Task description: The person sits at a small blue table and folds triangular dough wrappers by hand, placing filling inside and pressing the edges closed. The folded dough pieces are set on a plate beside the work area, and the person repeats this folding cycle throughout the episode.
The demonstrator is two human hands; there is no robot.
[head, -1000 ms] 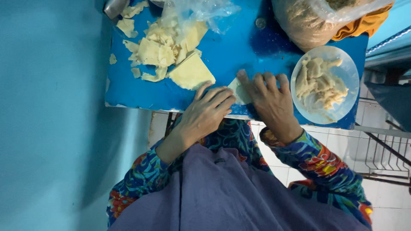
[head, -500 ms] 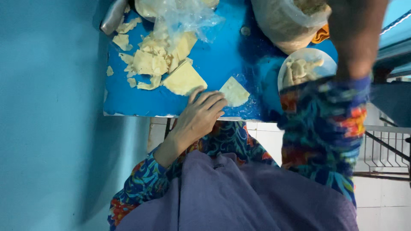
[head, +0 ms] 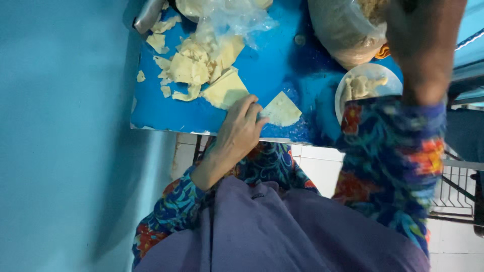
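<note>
Now left hand (head: 241, 132) flat, fingertips pinning the triangular wrapper (head: 282, 110)

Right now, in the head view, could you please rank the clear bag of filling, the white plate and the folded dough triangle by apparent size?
1. Clear bag of filling, partly cropped.
2. White plate, partly behind the raised sleeve, so unsure.
3. Folded dough triangle.
</note>
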